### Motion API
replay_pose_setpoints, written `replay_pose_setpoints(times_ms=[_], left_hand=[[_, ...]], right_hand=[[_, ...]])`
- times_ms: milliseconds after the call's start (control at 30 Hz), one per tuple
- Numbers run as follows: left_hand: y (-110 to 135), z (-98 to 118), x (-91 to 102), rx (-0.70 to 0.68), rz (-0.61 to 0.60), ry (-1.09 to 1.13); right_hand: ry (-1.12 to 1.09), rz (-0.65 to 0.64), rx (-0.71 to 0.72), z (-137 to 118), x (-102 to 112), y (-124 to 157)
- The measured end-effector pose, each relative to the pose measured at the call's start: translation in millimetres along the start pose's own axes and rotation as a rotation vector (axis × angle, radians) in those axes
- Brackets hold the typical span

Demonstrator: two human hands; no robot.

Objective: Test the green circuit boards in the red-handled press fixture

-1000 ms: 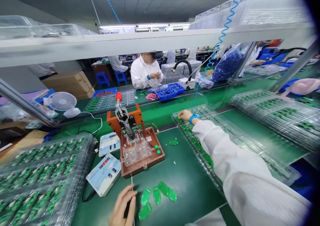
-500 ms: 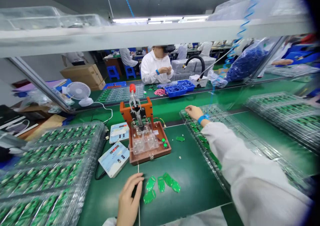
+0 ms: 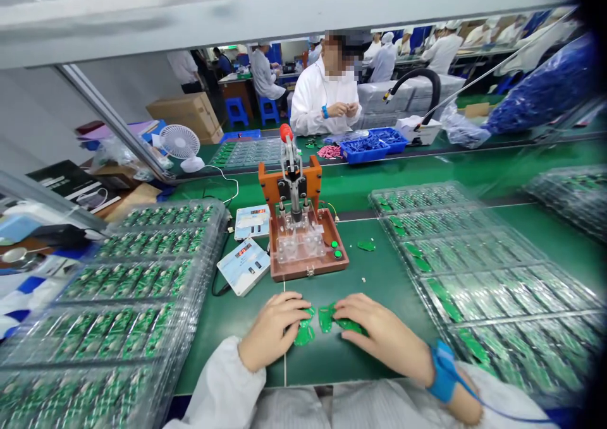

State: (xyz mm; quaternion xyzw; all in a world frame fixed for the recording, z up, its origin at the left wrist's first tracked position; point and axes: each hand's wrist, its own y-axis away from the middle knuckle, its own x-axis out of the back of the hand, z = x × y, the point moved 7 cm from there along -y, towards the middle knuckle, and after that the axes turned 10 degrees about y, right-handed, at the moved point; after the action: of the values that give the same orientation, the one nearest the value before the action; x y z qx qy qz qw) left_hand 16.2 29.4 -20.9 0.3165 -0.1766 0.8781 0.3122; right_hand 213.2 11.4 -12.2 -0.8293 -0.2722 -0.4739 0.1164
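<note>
Several small green circuit boards lie loose on the green bench mat in front of me. My left hand (image 3: pixel 274 329) rests at their left side, its fingertips over a board (image 3: pixel 304 334) and its thumb apart. From the right, my right hand (image 3: pixel 377 331) reaches over another board (image 3: pixel 351 325), with fingers and thumb spread around it; neither hand has visibly lifted one. Between the two hands lies one more board (image 3: pixel 325 319). Behind them stands a test fixture (image 3: pixel 308 268) with a brown base, an orange frame and a red-knobbed lever.
Left of the fixture sit two white meter boxes (image 3: pixel 244 268) with red digits. Stacked clear trays (image 3: pixel 137 283) of boards fill the left side; another clear tray (image 3: pixel 427 217) stands at right. A single board (image 3: pixel 366 246) lies right of the fixture. Across the bench sits a co-worker (image 3: pixel 325 97).
My right hand has come from the right-hand tray down to the loose boards. The left hand has moved onto the boards' left side. My view has tilted down and shifted.
</note>
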Motion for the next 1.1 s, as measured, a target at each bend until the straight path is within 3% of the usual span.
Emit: replay_pose_setpoints(times_ms=[167, 333, 467, 600, 700, 800, 867, 967, 1100], left_hand=[[-8, 2, -2.4, 0.007, -0.142, -0.120], [-4, -6, 2.2, 0.048, -0.128, -0.174], [0, -9, 4.3, 0.028, -0.051, -0.145], [0, 6, 24.0, -0.059, 0.102, -0.077], [-10, 15, 60.2, -0.112, 0.300, -0.075], [-33, 5, 92.6, -0.125, 0.428, -0.100], [-53, -7, 103.7, -0.128, 0.440, -0.094], [-74, -22, 105.1, -0.118, 0.385, -0.107], [-81, -29, 99.3, -0.072, 0.353, -0.143]], right_hand=[[0.078, 0.050, -0.047, -1, -32, -18], [0.095, 0.045, 0.005, -3, -38, -22], [0.062, 0.081, 0.031, -5, -38, -24], [0.021, 0.138, 0.087, -12, -17, -29], [-0.004, 0.290, 0.152, -10, 23, -42], [-0.016, 0.407, 0.176, 5, 56, -73], [-0.015, 0.415, 0.186, 17, 65, -99], [-0.001, 0.395, 0.206, 30, 66, -131], [0.007, 0.386, 0.220, 38, 61, -144]])
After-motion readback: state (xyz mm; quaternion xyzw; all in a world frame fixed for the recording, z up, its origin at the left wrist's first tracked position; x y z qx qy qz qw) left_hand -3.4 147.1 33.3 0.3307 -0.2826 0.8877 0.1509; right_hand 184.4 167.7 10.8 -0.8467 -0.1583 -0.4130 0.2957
